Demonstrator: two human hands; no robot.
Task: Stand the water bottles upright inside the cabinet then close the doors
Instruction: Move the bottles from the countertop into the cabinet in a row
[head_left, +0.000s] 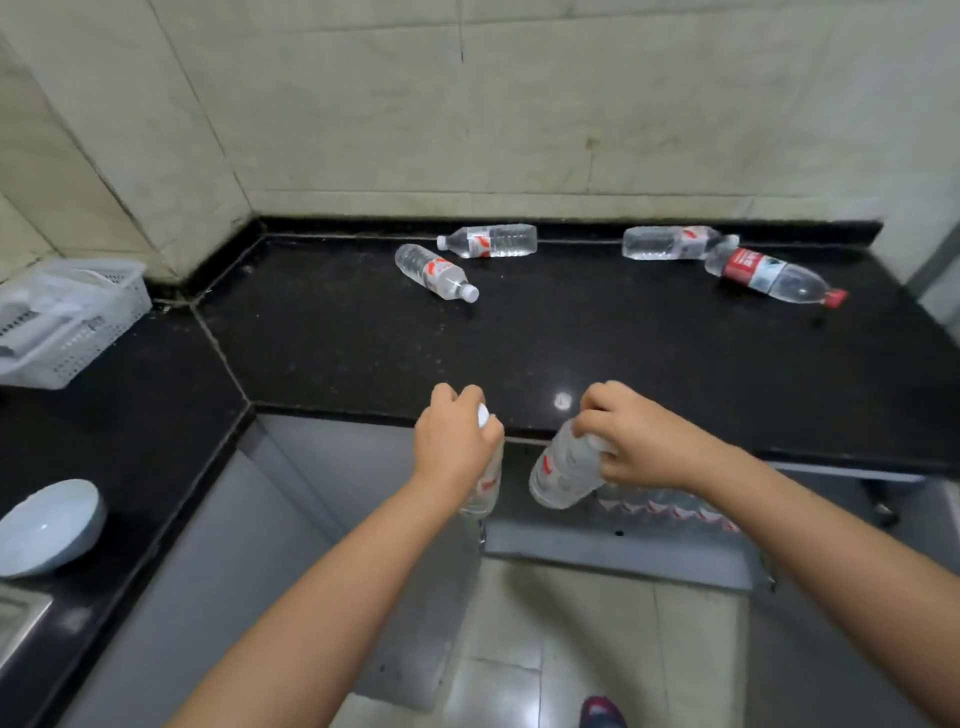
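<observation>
My left hand (457, 441) grips a clear water bottle (485, 491) by its white-capped neck, hanging upright just below the counter's front edge. My right hand (639, 441) holds a second clear bottle (561, 473) by its top, tilted. Both are over the open cabinet (623, 551) under the counter, where a row of bottles (670, 506) stands inside, partly hidden by my right arm. Several bottles lie on their sides on the black counter (571, 338): two at the back middle (434, 271) (491, 240), one at the back right (670, 242), and a red-labelled one (774, 276).
An open cabinet door (415, 597) swings out below my left arm. A white perforated basket (67, 322) sits on the left counter, with a white bowl (49, 525) nearer me and a sink corner (21, 618). Tiled walls close the back and left.
</observation>
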